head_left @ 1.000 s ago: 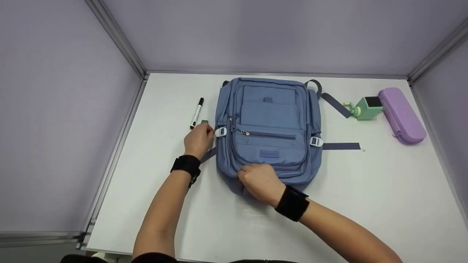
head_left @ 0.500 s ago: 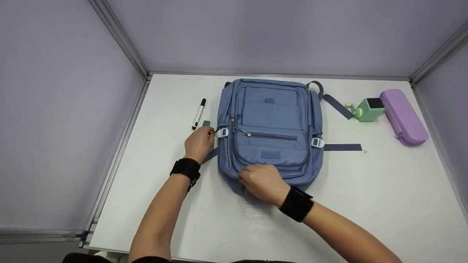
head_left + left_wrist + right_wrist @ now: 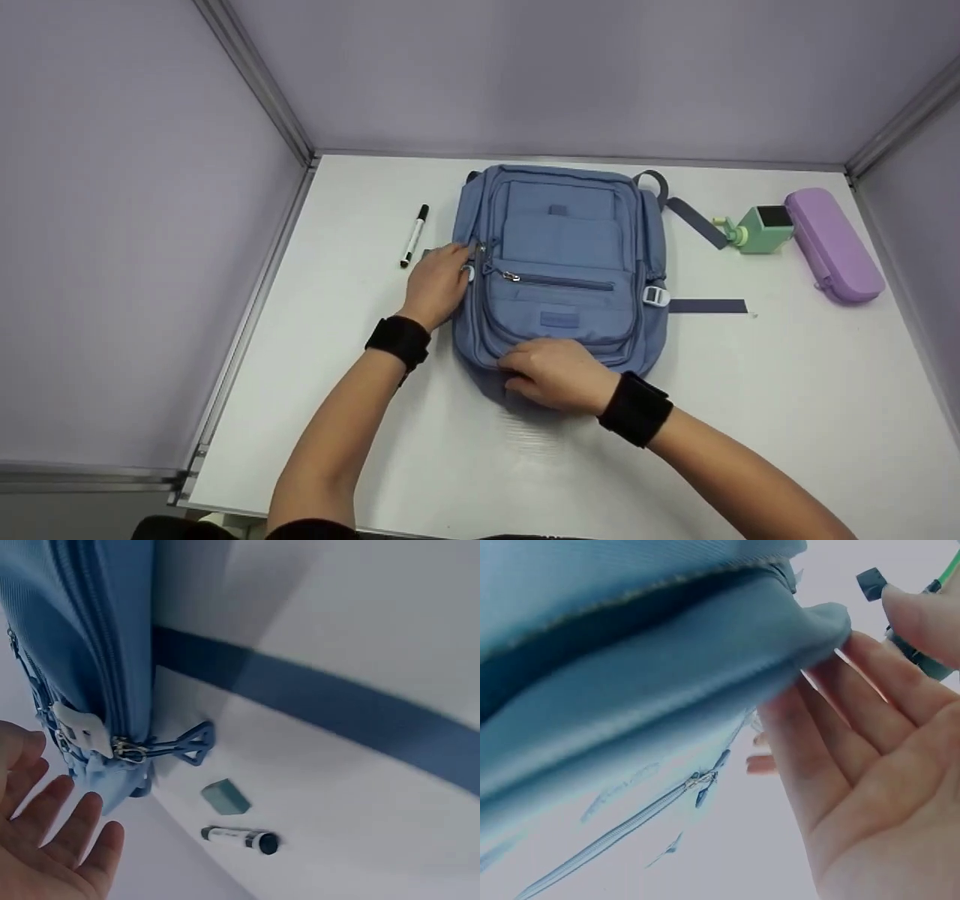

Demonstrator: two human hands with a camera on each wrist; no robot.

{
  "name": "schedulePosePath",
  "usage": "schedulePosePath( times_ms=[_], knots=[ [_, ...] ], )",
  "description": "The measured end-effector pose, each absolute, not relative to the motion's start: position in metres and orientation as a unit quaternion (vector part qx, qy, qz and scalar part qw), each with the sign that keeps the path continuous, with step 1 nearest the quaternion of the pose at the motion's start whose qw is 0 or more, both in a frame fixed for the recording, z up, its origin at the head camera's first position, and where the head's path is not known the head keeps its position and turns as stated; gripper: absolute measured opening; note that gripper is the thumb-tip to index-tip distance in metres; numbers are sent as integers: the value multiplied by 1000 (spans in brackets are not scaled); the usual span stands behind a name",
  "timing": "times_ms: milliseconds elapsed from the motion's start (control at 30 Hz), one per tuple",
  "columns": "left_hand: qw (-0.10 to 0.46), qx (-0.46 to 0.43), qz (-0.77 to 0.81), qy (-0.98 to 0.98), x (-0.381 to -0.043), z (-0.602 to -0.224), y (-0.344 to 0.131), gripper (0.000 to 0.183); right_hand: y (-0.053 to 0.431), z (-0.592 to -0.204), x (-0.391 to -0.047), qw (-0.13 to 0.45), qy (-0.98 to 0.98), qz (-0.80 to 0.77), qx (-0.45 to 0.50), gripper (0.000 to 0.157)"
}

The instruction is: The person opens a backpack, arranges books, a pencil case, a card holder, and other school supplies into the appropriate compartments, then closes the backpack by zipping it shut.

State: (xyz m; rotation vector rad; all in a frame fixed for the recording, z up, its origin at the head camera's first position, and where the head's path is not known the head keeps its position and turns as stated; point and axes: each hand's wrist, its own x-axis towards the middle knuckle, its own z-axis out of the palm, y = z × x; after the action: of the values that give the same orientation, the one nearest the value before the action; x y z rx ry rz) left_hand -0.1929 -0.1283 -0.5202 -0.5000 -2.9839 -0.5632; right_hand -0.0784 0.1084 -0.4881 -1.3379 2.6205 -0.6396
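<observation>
A blue backpack (image 3: 566,240) lies front side up on the white table. At its left edge, my left hand (image 3: 437,283) reaches over the white side buckle (image 3: 81,729), its fingers relaxed and spread. Beside that buckle, a pair of zipper pulls (image 3: 184,744) hangs free in the left wrist view. My right hand (image 3: 562,375) is at the bag's lower edge. Its straight fingers touch the blue fabric (image 3: 667,682) there, and the thumb stands apart from it in the right wrist view. The front pocket zipper (image 3: 559,282) is shut.
A marker (image 3: 414,236) and a small grey-green block (image 3: 225,797) lie left of the bag. On the right are a green sharpener-like box with a crank (image 3: 763,229) and a purple case (image 3: 835,246). Dark straps (image 3: 709,306) stick out from the bag's sides.
My left hand has left the zipper pulls beside the buckle and moved up and right onto the bag's edge, fingers loosened. My right hand's thumb has come away from the lower edge.
</observation>
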Motion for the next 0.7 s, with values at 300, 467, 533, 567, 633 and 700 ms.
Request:
schedulePosePath(
  times_ms=[300, 467, 533, 567, 633, 700],
  knots=[
    [-26, -209, -83, -974, -226, -514, -112, 45, 120, -473, -104, 114, 862, -239, -432, 23],
    [-8, -213, -66, -975, -231, -521, -112, 39, 127, -473, -121, 90, 882, -232, -400, 22],
    [15, -210, -65, -975, -231, -523, -112, 34, 128, -473, -129, 76, 890, -231, -386, 22],
    [27, -206, -66, -976, -231, -524, -111, 31, 128, -472, -134, 69, 893, -231, -380, 22],
    [48, -196, -68, -977, -231, -526, -110, 26, 126, -471, -145, 56, 900, -226, -368, 22],
    [67, -187, -71, -978, -231, -528, -109, 22, 122, -470, -155, 49, 906, -219, -358, 22]
  ],
)
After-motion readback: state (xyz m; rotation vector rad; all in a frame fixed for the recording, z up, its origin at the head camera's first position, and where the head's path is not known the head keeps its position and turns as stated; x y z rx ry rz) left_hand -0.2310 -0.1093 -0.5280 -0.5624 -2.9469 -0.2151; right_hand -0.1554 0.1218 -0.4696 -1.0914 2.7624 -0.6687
